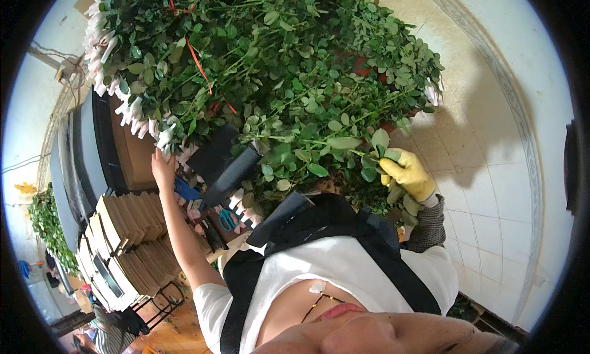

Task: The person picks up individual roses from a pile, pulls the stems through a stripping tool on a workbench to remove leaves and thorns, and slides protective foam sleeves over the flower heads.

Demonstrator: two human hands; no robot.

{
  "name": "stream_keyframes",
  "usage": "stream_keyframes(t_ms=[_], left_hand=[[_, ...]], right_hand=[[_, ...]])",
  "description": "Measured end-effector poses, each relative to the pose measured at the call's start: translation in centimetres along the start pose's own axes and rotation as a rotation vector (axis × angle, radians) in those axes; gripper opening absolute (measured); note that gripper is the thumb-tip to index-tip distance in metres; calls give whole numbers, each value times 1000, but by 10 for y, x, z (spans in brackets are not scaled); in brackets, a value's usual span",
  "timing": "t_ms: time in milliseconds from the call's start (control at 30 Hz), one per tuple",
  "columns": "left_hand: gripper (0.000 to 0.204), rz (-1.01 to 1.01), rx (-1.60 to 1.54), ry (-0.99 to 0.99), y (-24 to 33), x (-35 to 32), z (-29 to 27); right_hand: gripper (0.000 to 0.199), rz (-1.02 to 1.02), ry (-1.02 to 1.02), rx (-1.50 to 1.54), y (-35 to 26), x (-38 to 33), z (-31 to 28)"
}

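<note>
1 head-worn fisheye | facing down | near the 2 hands [410, 173]

2 hands [163, 168] are showing, 1 wearing 1 yellow glove [410, 174]; 1 leafy heap [276, 65] is spreading, 1 pair of scissors [227, 220] lying, 1 necklace [318, 287] hanging.

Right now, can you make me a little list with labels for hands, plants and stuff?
Left hand: bare, fingertips at a white-wrapped flower head
Right hand: yellow-gloved, closed on a leafy stem
Plants: big leafy pile, more wrapped heads along its left edge
Ties: red strips among leaves
Tool: blue-handled scissors, nearer left hand
Farther left: stacked cardboard
</note>
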State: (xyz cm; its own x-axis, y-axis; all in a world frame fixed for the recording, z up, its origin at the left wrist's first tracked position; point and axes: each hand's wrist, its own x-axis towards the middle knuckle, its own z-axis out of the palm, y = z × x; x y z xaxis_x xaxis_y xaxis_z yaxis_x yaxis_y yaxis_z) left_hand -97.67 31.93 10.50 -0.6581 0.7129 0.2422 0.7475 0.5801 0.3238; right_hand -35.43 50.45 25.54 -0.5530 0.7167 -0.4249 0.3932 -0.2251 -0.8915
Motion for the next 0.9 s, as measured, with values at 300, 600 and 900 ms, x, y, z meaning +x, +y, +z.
stream_keyframes(t_ms=[300, 600, 900], left_hand=[[39, -85, -220, 29, 8, 5, -3], [51, -195, -277, -119, 26, 4, -10], [44, 221, 230, 135, 76, -4, -105]], right_hand=[[25, -589, 666, -1021, -50, 7, -70], [61, 10, 988, -1562, -149, 215, -259], [49, -937, 20, -858, -89, 321, 48]])
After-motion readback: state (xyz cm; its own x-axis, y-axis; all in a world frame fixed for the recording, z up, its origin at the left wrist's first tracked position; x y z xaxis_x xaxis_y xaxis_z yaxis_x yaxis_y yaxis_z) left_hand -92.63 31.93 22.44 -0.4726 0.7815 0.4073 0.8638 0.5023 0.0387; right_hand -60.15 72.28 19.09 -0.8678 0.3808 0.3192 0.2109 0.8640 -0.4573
